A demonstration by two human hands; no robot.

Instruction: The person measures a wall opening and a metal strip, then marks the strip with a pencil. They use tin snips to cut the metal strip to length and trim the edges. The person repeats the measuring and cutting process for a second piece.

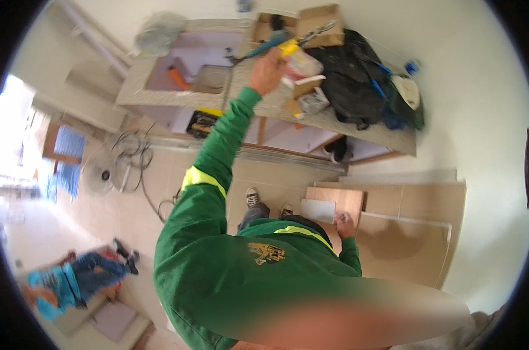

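Observation:
My left hand point(266, 73) reaches far out over the stone counter. Its blurred fingertips meet a yellow object point(288, 47) beside a teal tool with a dark end point(270, 44). Whether the fingers grip either one is too smeared to tell. Low on the right, my right hand point(345, 224) is curled beside a wooden board point(349, 200), close to a flat white piece point(318, 209). Something small and pale shows at its fingers, too small to name. Opened cardboard boxes point(321, 25) stand behind the yellow object, and a plastic-wrapped packet point(304, 63) lies nearer.
A black bag point(349, 81) and a pale cap point(405, 91) rest on the counter's right end. Left of my arm is a sink cutout point(212, 78) with an orange-handled tool point(178, 78). Cardboard sheets point(407, 245), a fan point(101, 174) and cables lie around. Another person point(83, 280) is at lower left.

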